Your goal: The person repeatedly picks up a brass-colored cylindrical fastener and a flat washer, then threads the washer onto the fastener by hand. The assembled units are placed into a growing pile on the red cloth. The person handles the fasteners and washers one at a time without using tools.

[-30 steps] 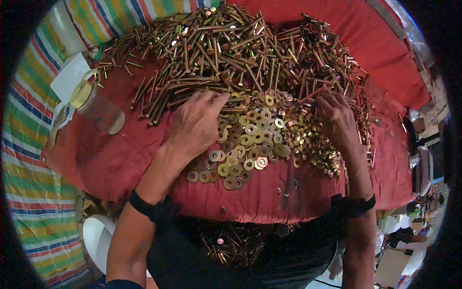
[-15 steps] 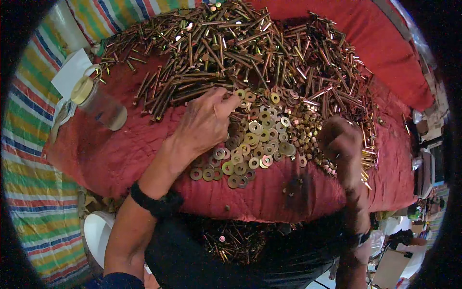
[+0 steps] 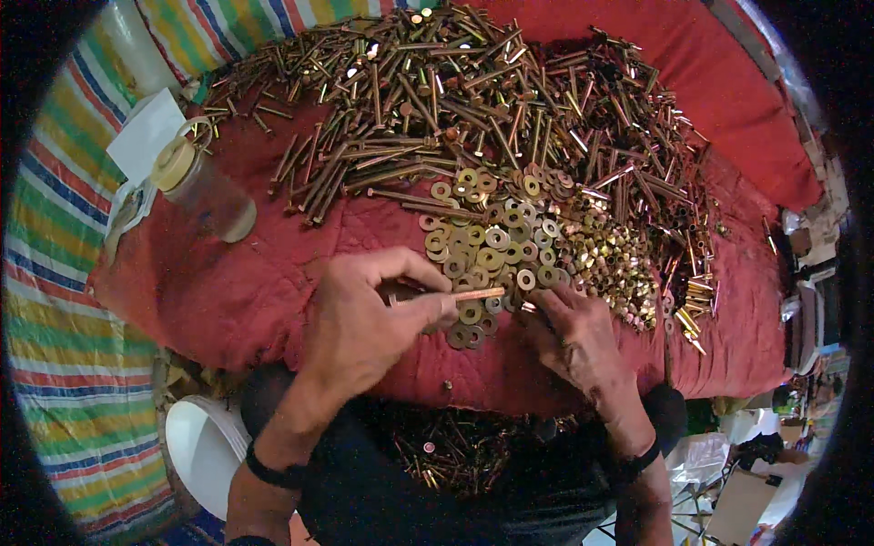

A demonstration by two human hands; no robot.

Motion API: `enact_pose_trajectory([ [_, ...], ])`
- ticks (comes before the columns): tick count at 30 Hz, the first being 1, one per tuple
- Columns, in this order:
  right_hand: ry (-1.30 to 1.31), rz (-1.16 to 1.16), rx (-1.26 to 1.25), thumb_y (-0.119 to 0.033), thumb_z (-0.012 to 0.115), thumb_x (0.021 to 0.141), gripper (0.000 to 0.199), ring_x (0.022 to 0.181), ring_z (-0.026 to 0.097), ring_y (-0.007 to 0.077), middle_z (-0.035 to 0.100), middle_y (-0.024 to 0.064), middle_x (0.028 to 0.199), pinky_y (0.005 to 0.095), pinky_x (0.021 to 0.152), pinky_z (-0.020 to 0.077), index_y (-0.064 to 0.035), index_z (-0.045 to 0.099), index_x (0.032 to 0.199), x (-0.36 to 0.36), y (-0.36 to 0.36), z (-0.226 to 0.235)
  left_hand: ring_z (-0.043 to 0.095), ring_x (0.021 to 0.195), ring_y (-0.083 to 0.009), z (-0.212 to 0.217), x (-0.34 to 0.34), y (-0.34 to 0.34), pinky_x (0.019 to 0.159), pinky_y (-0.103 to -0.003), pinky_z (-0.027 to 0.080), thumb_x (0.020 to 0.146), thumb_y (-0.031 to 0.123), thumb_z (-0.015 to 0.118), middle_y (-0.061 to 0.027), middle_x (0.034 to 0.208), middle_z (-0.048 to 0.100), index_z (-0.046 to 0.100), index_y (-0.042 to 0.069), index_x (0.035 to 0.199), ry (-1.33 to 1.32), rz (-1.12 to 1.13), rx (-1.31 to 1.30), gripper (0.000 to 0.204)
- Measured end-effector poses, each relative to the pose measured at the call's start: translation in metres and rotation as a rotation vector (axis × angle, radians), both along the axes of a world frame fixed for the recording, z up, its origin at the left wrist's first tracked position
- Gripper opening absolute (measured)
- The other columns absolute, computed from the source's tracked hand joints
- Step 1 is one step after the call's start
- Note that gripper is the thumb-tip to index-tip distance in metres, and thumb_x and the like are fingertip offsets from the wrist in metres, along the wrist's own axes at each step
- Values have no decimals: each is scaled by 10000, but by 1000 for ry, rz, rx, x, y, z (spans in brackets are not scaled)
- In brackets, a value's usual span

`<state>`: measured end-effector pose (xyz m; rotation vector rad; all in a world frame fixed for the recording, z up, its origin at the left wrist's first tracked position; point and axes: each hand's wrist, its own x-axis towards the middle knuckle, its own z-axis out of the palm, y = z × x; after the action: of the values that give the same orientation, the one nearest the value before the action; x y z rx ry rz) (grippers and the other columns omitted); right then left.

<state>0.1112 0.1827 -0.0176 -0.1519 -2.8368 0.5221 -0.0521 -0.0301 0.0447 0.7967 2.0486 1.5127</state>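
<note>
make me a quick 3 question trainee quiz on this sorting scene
1. True or false: the left hand pinches a bolt lying roughly level.
2. What does the right hand rest against? A) the jar B) the washers and nuts C) the white paper
3. What colour is the cloth under the hardware?

Key: 1 true; 2 B; 3 red.

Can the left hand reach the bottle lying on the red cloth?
Probably yes: the bottle lies on bare red cloth beyond the left hand, nothing between. But that hand already grips a bolt.
</note>
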Motion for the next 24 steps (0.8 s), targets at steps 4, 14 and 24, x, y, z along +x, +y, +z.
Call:
enact_pose_trajectory([
  [4, -26, -15, 41, -111, 781, 811, 266, 821, 706, 370, 684, 154, 925, 443, 677, 567, -39, 709, 1056, -3, 4, -2, 730, 741, -121, -10, 16, 3, 673, -246, 576, 838, -13, 767, -93, 824, 760, 735, -42, 907, -65, 28, 57, 82],
  [14, -27, -25, 92, -147, 780, 818, 244, 738, 693, 359, 671, 142, 829, 438, 623, 562, -44, 710, 1028, -11, 3, -5, 690, 708, -87, -37, 19, 12, 626, -247, 538, 824, -16, 783, -56, 802, 743, 736, -23, 897, -71, 108, 99, 87],
  [24, 45, 20, 17, -68, 793, 790, 393, 723, 690, 315, 678, 117, 906, 390, 628, 551, -46, 708, 1173, -11, 12, 5, 698, 768, -101, -43, 22, 14, 692, -261, 557, 824, -7, 778, -60, 842, 743, 727, -22, 899, -97, 105, 85, 92],
])
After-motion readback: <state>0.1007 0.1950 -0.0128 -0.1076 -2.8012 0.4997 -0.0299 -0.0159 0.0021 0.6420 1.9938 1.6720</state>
